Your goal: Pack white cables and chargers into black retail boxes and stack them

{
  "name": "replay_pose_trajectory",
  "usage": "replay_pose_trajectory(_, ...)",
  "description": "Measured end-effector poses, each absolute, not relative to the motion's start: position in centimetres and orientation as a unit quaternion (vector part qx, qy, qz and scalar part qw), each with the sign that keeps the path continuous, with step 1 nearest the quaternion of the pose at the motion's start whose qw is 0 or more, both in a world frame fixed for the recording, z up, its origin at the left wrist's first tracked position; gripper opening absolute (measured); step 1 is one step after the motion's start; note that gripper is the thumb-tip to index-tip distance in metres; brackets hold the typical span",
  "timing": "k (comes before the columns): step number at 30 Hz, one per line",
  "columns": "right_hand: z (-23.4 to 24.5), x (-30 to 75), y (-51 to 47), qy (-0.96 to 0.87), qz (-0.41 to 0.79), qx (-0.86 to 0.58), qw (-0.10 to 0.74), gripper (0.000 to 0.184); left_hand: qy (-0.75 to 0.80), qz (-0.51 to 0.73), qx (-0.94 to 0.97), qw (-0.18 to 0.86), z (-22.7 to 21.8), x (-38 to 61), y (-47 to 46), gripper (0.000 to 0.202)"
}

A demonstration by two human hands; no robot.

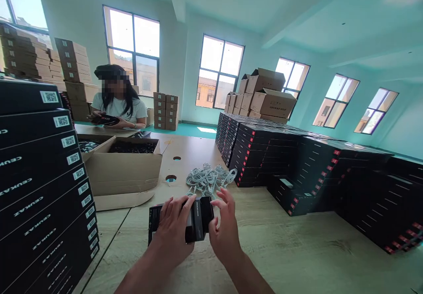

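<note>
A small black box (pixel 198 219) with a white printed name on its side stands just above the table in front of me. My left hand (pixel 175 223) is wrapped over it from the left, fingers across the top. Another dark printed edge (pixel 152 223) shows left of those fingers; whether it belongs to the same box I cannot tell. At the box's right end is a black flap (pixel 206 208). My right hand (pixel 226 223) is beside this flap, fingers curved and apart, the fingertips close to it or touching. Just beyond lies a heap of coiled pale grey cables (pixel 209 179).
Black boxes are stacked tall at the left (pixel 42 197) and in wide rows at the right (pixel 264 153). An open cardboard carton (pixel 125 170) holds dark small items. Across the table a person (pixel 119 104) holds a dark object. Brown cartons (pixel 269 95) stand behind.
</note>
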State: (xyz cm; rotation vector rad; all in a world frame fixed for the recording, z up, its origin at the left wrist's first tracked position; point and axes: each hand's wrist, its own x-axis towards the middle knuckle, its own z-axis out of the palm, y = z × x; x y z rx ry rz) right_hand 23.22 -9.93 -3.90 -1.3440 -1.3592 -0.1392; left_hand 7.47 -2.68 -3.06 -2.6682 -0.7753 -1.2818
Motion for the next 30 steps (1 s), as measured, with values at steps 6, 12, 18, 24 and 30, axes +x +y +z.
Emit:
replay_pose_trajectory(6, -3.7, 22.8, -9.9, -0.595, -0.057, -0.635, 0.489, 0.031, -0.255, -0.423, -0.866, 0.080, -2.8, 7.4, -2.6, 0.083)
replay_pose_trajectory(12, -3.9, 24.6, -9.2, -0.482, 0.181, -0.591, 0.621, 0.032, -0.224, -0.396, -0.885, 0.094, -2.6, 7.2, -2.2, 0.082)
replay_pose_trajectory(18, -3.0, 30.3, -9.3, -0.232, 0.377, -0.440, 0.782, 0.043, -0.318, -0.381, -0.857, 0.138, -2.8, 5.9, 0.2, 0.068)
replay_pose_trajectory(24, -3.6, 32.5, -9.7, -0.248, 0.448, -0.479, 0.712, 0.040, -0.521, -0.336, -0.772, 0.140, -3.5, 4.7, 2.0, 0.065)
replay_pose_trajectory(30, -4.7, 28.0, -9.6, -0.421, 0.470, -0.555, 0.542, 0.036, -0.415, -0.419, -0.808, 0.001, -3.7, 5.7, 1.4, 0.051)
